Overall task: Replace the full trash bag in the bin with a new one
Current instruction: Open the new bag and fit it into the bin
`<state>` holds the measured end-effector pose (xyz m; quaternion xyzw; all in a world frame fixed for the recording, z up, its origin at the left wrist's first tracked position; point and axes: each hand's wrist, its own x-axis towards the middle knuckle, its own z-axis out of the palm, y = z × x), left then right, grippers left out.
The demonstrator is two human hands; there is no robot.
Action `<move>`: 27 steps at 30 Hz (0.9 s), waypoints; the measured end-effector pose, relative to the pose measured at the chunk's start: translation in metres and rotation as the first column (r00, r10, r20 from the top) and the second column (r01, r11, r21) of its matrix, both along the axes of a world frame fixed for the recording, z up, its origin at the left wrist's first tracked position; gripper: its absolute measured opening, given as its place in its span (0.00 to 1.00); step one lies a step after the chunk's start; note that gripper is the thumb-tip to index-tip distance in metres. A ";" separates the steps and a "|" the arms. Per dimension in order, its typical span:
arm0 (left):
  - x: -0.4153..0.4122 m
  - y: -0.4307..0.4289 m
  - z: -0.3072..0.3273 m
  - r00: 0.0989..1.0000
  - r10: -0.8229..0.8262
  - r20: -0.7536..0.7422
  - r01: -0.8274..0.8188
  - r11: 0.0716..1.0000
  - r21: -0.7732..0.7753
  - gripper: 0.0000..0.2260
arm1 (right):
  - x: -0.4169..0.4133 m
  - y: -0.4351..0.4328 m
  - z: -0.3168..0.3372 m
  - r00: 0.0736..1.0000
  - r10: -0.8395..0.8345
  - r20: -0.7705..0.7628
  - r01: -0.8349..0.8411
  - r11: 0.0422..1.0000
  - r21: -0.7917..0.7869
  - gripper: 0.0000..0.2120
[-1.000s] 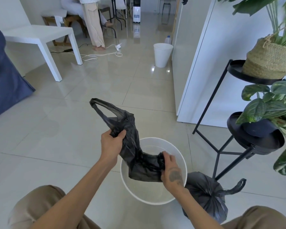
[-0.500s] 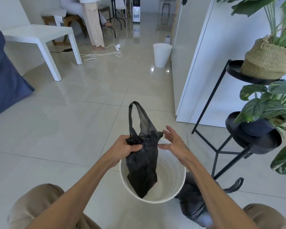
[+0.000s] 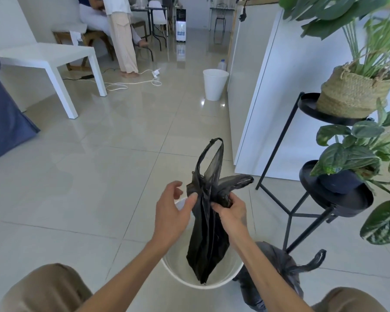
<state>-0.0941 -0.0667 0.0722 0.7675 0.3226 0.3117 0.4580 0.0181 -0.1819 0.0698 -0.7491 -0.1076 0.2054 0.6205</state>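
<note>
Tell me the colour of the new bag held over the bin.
Black, slightly see-through at the handle loop: the new bag, seen in the head view.

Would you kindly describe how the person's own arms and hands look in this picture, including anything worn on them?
Both forearms are bare to the frame's lower edge: no sleeves, gloves, watch or rings show. The left hand and right hand are uncovered, fingers plain. A faint dark mark sits on the back of the right hand, too blurred to read. Tan trousers cover both knees at the bottom corners.
</note>
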 end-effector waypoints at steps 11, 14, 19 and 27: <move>0.003 0.014 -0.018 0.976 -0.219 -0.012 0.190 0.872 -0.451 0.06 | 0.015 -0.014 -0.009 0.904 0.418 -0.087 -0.412 0.908 0.075 0.20; -0.004 0.027 -0.016 0.975 -0.220 0.002 0.190 0.839 -0.509 0.08 | 0.031 -0.024 -0.009 0.955 0.289 -0.068 -0.291 0.957 -0.014 0.20; -0.027 0.058 -0.022 0.994 -0.074 -0.086 0.030 0.901 -0.432 0.12 | 0.062 -0.034 0.003 0.996 0.068 0.058 -0.055 0.977 -0.206 0.18; -0.066 0.092 -0.035 0.979 -0.097 -0.179 0.031 0.940 -0.341 0.20 | 0.074 -0.038 -0.008 0.974 -0.109 0.199 0.167 0.939 -0.301 0.19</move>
